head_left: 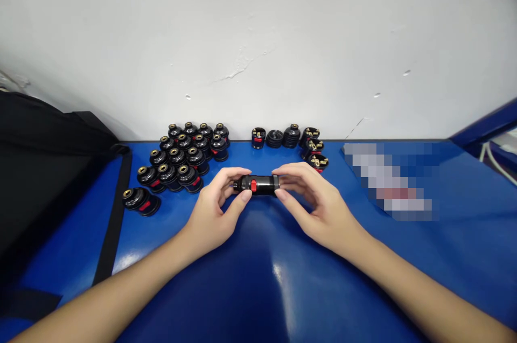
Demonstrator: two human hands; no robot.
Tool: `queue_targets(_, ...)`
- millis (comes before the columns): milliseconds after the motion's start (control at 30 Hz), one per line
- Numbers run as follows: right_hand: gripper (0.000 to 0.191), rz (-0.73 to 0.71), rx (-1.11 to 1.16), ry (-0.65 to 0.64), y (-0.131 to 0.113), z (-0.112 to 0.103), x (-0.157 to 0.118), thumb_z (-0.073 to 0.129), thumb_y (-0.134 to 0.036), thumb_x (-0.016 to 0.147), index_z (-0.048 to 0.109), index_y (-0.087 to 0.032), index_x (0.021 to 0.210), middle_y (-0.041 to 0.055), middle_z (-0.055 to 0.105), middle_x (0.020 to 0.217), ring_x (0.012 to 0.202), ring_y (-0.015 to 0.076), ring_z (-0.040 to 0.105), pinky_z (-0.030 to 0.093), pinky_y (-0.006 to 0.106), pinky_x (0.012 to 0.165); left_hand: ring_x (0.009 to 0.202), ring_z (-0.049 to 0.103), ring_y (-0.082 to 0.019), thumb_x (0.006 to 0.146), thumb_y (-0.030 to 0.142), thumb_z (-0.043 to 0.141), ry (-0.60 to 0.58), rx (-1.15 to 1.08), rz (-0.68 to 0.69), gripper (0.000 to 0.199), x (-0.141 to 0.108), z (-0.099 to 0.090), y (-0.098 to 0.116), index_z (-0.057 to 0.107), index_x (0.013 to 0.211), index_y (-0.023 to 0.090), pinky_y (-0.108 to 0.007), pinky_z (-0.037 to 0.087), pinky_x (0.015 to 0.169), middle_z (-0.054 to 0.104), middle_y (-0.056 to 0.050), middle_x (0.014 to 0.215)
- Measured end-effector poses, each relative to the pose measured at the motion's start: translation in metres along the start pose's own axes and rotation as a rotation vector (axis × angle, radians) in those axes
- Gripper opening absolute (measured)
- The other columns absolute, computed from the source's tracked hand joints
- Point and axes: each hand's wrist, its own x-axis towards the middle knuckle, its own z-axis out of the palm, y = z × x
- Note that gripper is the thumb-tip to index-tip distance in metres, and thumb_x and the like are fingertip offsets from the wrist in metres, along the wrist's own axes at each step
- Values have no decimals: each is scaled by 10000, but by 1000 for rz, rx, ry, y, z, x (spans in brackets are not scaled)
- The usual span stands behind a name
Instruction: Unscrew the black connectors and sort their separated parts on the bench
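A black lamp holder with a red switch lies sideways between my two hands, just above or on the blue table; I cannot tell which. My left hand pinches its narrower, ringed end between thumb and fingers. At the wider end, my right hand grips the rim the same way. Behind my left hand stand several assembled black lamp holders in loose rows, brass-coloured holes on top. Beyond my right hand are several open lamp-holder bodies with brass contacts showing.
Two ribbed black parts stand near the wall. A black bag with a strap takes up the left side. On the right of the blue table lies a flat, pixelated item.
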Motion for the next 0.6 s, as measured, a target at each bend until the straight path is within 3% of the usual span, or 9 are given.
queue_targets(200,430,-100,-70,-35,-4,-2,-1,710,-165,966,596,-300,1358,120,564,1337,1254,289,631,641,510,1071,944,772,-181,1041,399,645,30,-40,-65,264,2,1,4,647,1217,202,-315,661,873,762,-85,1146)
queue_targets(467,365,-80,-91,72,-9,-1,2,692,-163,966,600,-276,1301,118,569,1289,1189,268,654,659,482,1026,1110,734,-206,1027,371,668,65,-12,-53,254,1,2,3,651,1228,216,-358,608,1019,729,-82,1187)
queue_targets(600,225,-102,-256,98,-14,-8,6,694,-167,954,621,-255,1147,111,571,1193,1127,278,683,650,492,984,1127,727,-216,1025,371,668,57,-10,-74,256,0,1,3,652,1229,216,-373,600,1037,723,-86,1193)
